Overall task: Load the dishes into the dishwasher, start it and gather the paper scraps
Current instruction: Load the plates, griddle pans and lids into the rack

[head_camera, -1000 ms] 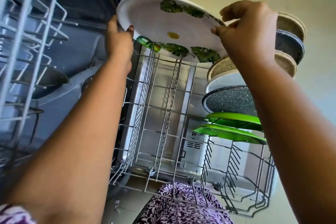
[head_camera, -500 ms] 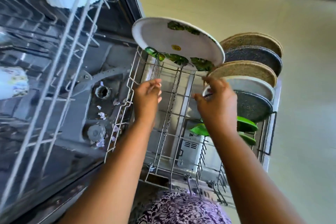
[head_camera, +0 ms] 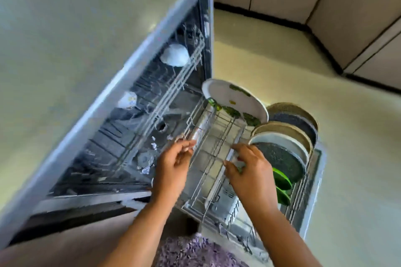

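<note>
— Our hands?
— Both loose, gripping nothing: left hand [head_camera: 173, 166] by the left edge of the lower rack [head_camera: 213, 154], right hand [head_camera: 249, 172] above its wires.
— The leaf plate [head_camera: 230, 97]?
— Standing beyond our fingertips; open wire bays lie between our hands.

Dishwasher [head_camera: 112, 154] wide open, lower rack [head_camera: 217, 151] pulled right out. The leaf-print white plate [head_camera: 232, 98] stands on edge at the rack's far end. Tan plates [head_camera: 282, 130], a dark speckled plate [head_camera: 280, 162] and green plates [head_camera: 281, 179] (a tidy row) stand upright alongside. Paper scraps [head_camera: 153, 145] lie on the tub floor.
</note>
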A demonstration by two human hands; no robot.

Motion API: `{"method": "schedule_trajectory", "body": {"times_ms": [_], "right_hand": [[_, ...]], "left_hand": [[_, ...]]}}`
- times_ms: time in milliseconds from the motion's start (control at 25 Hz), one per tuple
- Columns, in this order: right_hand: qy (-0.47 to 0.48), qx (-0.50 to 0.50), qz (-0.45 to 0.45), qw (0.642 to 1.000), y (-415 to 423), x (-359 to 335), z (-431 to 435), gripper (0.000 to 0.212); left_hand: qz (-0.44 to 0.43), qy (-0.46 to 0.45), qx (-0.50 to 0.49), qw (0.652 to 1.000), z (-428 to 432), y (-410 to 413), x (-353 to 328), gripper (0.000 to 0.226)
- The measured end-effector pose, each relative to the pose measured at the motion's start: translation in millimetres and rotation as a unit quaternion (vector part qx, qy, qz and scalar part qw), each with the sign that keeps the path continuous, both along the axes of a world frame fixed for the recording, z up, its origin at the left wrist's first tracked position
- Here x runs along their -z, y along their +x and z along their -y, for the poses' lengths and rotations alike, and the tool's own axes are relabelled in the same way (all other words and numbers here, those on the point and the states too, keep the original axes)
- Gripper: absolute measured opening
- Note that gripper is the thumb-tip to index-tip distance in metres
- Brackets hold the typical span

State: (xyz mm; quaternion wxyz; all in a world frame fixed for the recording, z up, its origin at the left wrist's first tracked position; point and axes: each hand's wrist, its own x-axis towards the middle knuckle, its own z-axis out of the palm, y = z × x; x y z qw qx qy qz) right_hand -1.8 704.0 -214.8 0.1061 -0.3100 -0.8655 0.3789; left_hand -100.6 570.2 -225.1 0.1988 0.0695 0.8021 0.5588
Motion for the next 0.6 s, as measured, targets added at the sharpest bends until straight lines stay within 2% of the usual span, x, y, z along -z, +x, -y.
{"method": "schedule_trajectory", "body": {"times_ms": [120,240,440,600], "right_hand": [[0.014,-0.034,-0.045,0.998,16.1,-50.1,20.6,0.034],[0.019,-0.093,-0.086,0.992,21.9,-109.3,47.7,0.033],[0.037,-0.219,-0.147,0.964,15.5,-193.5,109.8,0.028],[0.007,-0.348,-0.173,0.922,8.5,-241.3,183.5,0.024]], "left_hand": [[-0.012,-0.002,-0.003,1.000,31.8,27.5,-66.1,0.038],[-0.059,0.018,-0.032,0.998,63.3,43.5,-133.8,0.034],[-0.098,0.064,-0.150,0.982,145.3,59.7,-212.9,0.039],[-0.128,0.068,-0.264,0.953,247.8,95.5,-248.8,0.032]]}}
